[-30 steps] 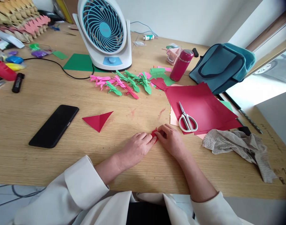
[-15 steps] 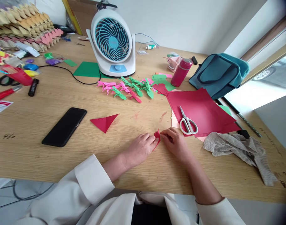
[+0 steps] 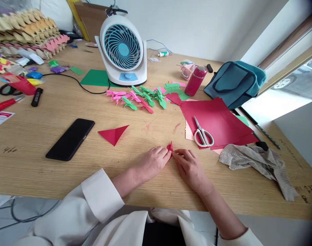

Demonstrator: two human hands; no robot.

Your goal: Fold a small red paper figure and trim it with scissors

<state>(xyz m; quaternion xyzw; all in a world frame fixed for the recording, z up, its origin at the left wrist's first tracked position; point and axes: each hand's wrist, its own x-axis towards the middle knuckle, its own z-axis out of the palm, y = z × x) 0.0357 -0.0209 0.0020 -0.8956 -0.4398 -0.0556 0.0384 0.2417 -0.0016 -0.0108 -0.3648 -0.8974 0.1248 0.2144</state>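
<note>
My left hand (image 3: 153,162) and my right hand (image 3: 190,168) meet at the near middle of the wooden table (image 3: 38,136). Both pinch a small folded red paper piece (image 3: 169,147), whose tip sticks up between the fingertips; most of it is hidden by my fingers. A folded red paper triangle (image 3: 113,134) lies flat to the left of my hands. To the right sits a stack of red paper sheets (image 3: 220,119) with white-handled scissors (image 3: 202,134) on top.
A black phone (image 3: 71,138) lies at the left. Pink and green folded paper figures (image 3: 138,96) line up before a white fan (image 3: 123,51). A maroon bottle (image 3: 195,81), teal bag (image 3: 235,83), crumpled cloth (image 3: 258,162), marker (image 3: 36,97) and craft clutter ring the table.
My right hand has slid down and a little toward me along the red piece, and the piece's tip now points up. The camera view has tilted up slightly.
</note>
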